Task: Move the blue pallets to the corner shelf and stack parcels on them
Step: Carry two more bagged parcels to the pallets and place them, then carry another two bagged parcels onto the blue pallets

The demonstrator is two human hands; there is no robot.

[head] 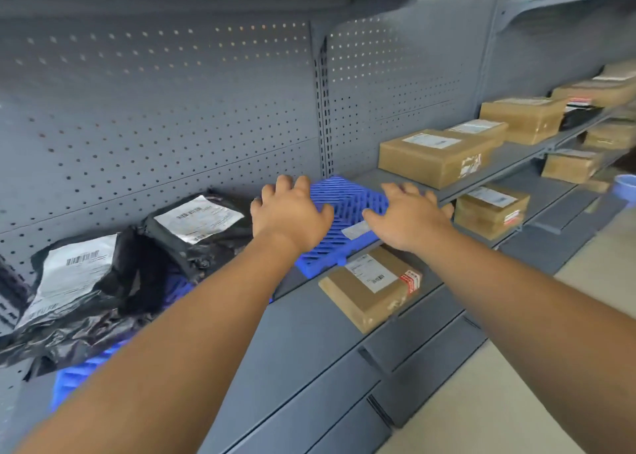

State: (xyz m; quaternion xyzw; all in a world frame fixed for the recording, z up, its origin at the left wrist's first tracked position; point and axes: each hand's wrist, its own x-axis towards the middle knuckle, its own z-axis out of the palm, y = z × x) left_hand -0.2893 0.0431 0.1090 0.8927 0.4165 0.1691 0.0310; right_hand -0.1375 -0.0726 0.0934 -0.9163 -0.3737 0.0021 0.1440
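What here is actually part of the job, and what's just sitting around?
Part of the job: left hand and right hand resting on the blue pallet; second blue pallet under the black parcel bags; cardboard parcels, probably.
Just there: pegboard wall; pale blue container at the right edge.

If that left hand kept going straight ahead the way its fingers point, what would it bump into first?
Most likely the grey perforated back panel. The left hand rests on the blue pallet with its fingers toward that panel, and nothing shows between them, though depth is hard to judge.
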